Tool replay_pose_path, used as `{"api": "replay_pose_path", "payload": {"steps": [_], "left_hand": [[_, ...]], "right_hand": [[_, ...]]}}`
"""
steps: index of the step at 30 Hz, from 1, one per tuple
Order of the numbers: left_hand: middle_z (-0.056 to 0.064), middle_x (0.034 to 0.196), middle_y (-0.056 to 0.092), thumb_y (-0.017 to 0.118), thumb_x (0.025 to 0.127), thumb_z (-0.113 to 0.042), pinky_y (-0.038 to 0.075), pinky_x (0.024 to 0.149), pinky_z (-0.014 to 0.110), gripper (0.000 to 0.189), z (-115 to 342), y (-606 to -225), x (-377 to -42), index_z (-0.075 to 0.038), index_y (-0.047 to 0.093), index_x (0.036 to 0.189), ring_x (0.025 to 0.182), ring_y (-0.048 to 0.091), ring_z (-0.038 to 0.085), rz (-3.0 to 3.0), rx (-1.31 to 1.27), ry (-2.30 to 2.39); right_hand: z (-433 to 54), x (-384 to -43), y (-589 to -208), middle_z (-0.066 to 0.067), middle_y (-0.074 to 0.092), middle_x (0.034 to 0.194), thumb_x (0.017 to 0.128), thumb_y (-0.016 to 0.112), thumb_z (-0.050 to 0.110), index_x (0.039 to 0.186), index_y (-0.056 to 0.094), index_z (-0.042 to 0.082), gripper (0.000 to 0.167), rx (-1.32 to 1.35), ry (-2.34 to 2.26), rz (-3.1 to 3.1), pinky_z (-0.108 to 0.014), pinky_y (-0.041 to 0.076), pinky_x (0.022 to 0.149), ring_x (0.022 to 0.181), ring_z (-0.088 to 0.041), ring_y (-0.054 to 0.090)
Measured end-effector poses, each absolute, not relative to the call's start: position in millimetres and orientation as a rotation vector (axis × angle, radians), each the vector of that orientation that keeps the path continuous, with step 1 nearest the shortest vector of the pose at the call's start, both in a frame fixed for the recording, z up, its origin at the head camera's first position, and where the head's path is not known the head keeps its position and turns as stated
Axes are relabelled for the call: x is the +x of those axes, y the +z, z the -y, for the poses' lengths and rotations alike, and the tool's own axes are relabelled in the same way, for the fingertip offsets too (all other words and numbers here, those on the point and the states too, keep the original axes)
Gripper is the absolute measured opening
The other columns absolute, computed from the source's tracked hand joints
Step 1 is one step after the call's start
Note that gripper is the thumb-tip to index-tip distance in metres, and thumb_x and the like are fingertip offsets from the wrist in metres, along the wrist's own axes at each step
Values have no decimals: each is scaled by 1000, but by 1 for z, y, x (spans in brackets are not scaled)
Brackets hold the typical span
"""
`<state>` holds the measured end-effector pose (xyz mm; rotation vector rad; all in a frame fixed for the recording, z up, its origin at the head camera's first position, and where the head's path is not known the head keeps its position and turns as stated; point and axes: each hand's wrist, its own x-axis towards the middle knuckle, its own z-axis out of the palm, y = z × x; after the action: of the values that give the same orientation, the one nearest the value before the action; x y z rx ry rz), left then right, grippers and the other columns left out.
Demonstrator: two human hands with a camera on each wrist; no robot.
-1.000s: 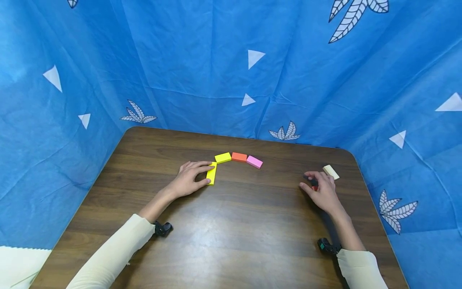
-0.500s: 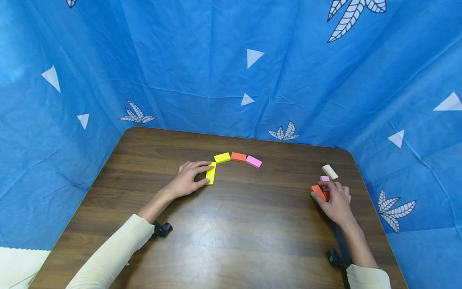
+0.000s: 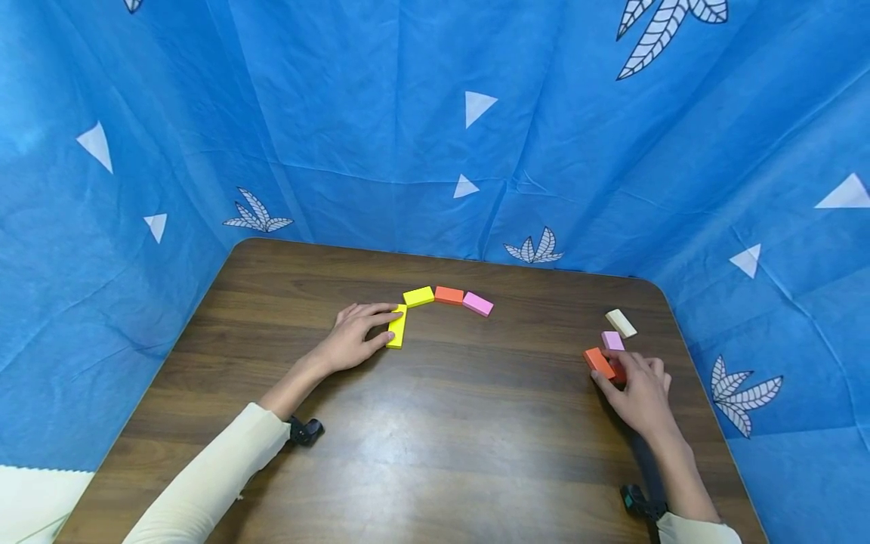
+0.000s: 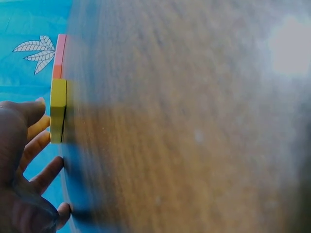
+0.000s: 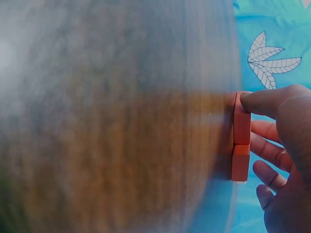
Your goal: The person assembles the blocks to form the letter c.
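In the head view a yellow block [image 3: 397, 331] lies flat at the left end of a curved row. My left hand [image 3: 353, 338] rests beside it, index finger and thumb touching it, other fingers spread. In the left wrist view the fingers look fairly straight behind that block [image 4: 59, 92]. The row continues with a second yellow block [image 3: 418, 296], an orange block [image 3: 449, 295] and a pink block [image 3: 478, 304]. Farther right, my right hand [image 3: 641, 393] pinches an orange block [image 3: 598, 363] between thumb and index finger. A red-orange block [image 3: 619, 372] beside it is partly hidden by the fingers.
Beyond my right hand lie a pink block [image 3: 612, 341] and a cream block [image 3: 621, 323]. Everything sits on a brown wooden table [image 3: 435, 438] with rounded back corners. A blue patterned curtain [image 3: 401, 151] hangs behind its back edge and along both sides.
My right hand has moved right and toward me, uncovering the orange and pink blocks, and its thumb now touches the orange one. My left hand stays by the yellow block, its thumb slightly shifted.
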<state>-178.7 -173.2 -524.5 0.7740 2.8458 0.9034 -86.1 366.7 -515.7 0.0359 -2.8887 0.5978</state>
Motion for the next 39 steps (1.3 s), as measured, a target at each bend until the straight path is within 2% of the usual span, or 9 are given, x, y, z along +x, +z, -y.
{"api": "replay_pose_path", "payload": {"steps": [10, 23, 32, 39], "left_hand": [[5, 166, 53, 68, 108, -29, 17, 126, 77, 48, 174, -524, -180, -19, 61, 155, 153, 47, 37, -2841, 775, 894], [5, 166, 53, 67, 108, -29, 15, 127, 77, 49, 174, -521, -181, -18, 61, 155, 155, 45, 38, -2831, 767, 898], [6, 166, 53, 68, 108, -29, 17, 126, 77, 49, 174, -522, -179, -19, 61, 155, 153, 47, 38, -2845, 783, 898], [6, 166, 53, 69, 107, -29, 17, 127, 76, 49, 175, -522, -179, -19, 62, 154, 153, 48, 38, -2848, 781, 901]], "right_hand": [[-366, -86, -517, -27, 72, 113, 95, 82, 24, 130, 68, 1, 44, 30, 615, 2899, -55, 23, 85, 105, -40, 45], [-361, -88, -514, -25, 71, 107, 90, 85, 18, 121, 67, 0, 40, -22, 638, 2911, -56, 21, 85, 104, -39, 44], [-356, -86, -512, -24, 71, 107, 90, 84, 20, 118, 68, 0, 38, -24, 674, 2891, -58, 23, 87, 105, -40, 45], [-347, -85, -512, -20, 72, 103, 89, 85, 19, 115, 69, 1, 35, -17, 678, 2885, -49, 22, 82, 103, -37, 46]]}}
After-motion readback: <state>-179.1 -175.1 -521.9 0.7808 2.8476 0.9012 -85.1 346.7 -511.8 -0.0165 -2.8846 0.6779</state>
